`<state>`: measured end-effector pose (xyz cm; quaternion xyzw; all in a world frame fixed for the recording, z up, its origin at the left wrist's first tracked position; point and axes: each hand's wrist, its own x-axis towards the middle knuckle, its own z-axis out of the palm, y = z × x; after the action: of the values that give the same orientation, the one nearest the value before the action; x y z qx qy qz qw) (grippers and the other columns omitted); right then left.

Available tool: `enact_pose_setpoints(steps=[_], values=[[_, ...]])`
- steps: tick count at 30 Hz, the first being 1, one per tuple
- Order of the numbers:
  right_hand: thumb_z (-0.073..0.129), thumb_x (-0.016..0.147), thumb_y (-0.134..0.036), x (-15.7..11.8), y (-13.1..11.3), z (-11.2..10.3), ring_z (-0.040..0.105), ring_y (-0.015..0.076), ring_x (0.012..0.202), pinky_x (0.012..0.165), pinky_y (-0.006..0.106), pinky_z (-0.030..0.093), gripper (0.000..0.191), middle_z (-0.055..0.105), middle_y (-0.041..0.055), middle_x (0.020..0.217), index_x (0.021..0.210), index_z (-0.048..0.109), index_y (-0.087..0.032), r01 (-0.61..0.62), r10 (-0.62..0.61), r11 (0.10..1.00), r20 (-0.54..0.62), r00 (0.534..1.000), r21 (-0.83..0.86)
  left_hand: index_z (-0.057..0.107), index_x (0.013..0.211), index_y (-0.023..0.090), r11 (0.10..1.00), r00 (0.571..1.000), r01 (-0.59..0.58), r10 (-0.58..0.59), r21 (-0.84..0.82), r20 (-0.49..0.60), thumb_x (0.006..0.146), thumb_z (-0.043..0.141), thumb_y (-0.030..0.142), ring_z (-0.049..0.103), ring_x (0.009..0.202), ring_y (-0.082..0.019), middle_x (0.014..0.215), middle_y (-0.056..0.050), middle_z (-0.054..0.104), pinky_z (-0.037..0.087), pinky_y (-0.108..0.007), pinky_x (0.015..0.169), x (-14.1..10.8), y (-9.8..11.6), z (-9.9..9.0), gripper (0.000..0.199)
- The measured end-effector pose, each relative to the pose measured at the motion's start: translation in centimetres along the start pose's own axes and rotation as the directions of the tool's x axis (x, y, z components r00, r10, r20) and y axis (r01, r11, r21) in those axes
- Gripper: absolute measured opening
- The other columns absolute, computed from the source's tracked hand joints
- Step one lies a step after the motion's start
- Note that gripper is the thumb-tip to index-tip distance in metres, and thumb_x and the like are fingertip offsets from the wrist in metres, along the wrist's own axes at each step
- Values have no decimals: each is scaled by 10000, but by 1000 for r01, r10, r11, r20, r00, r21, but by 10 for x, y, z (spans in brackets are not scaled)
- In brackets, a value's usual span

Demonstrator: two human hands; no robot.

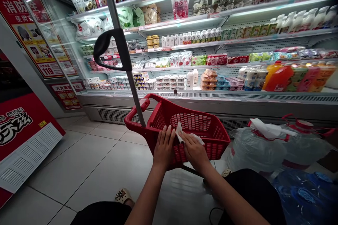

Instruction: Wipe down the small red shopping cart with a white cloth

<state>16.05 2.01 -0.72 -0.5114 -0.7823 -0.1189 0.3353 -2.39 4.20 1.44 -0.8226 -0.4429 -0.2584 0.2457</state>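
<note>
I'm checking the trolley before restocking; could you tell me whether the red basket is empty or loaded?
As far as visible, empty: the red basket shows only bare mesh inside; the near bottom is hidden behind its wall.

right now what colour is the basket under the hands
Red, with a mesh wall; the head view shows the basket best.

A lit refrigerated shelf unit (211,42) stocked with drinks and packets lines the back; pale floor tiles (87,161) spread below, red posters (31,31) hang left.

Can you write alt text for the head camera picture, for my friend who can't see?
Two bare hands rest on a red shopping basket; the right hand presses a white cloth to its rim, the left hand beside it, before lit fridge shelves.
</note>
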Motion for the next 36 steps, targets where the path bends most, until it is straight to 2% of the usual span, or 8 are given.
enact_pose_setpoints(steps=[8,12,16,19,24,29,33,36], values=[[341,1052,-210,-42,53,-30,567,235,1328,1212,443,327,537,630,42,1468,1574,464,-239,-65,65,990,-8,998,-124,319,1628,177,999,999,-12,14,-47,46,768,575,64,164,1612,-270,1728,-89,247,219,-479,1311,0,-20,-15,905],[380,1023,-188,-33,35,-16,584,256,1292,1194,449,350,520,652,81,1432,1521,531,-191,-89,85,982,-34,996,-168,333,1604,80,991,992,128,-128,-25,22,802,641,174,182,1603,-334,1709,-186,262,233,-526,1299,5,0,-9,865],[399,992,-140,-11,-3,6,514,268,1391,1189,444,368,538,574,127,1523,1517,511,-100,-55,47,980,-46,998,-194,254,1643,105,998,998,54,-53,-18,40,888,589,233,181,1605,-317,1721,-151,247,237,-510,1300,3,28,7,835],[406,1000,-138,-4,-17,8,508,242,1406,1238,444,311,549,553,119,1546,1543,476,-110,-1,-5,983,-35,999,-182,133,1668,89,999,998,46,-46,-11,44,911,547,216,141,1613,-303,1737,-141,192,229,-497,1304,-3,28,16,872],[417,1021,-150,-19,0,-14,596,206,1295,1290,466,226,553,650,67,1435,1571,453,-199,37,-40,988,-18,999,-149,60,1685,162,997,994,64,-60,-37,96,825,603,126,94,1618,-311,1754,-127,110,227,-494,1303,-8,5,13,1017],[403,1029,-147,-51,16,-30,603,210,1290,1273,465,265,618,660,58,1415,1637,328,-220,53,-58,980,-20,998,-192,213,1663,345,987,985,148,-142,-65,94,753,698,92,72,1602,-415,1764,-81,-70,231,-591,1277,-5,-1,9,1062],[394,1013,-126,-66,13,-27,562,226,1354,1224,447,351,673,610,68,1486,1664,249,-211,47,-54,974,-26,998,-221,274,1649,293,974,975,208,-200,-86,93,756,691,86,67,1602,-410,1759,-130,-59,216,-598,1279,-8,4,13,1007],[405,1017,-150,-54,0,-15,528,249,1395,1183,441,406,640,560,90,1542,1647,297,-180,51,-58,974,-27,998,-220,220,1660,189,966,967,249,-244,-65,76,787,648,75,64,1607,-378,1747,-201,27,225,-583,1281,-12,9,20,978]])
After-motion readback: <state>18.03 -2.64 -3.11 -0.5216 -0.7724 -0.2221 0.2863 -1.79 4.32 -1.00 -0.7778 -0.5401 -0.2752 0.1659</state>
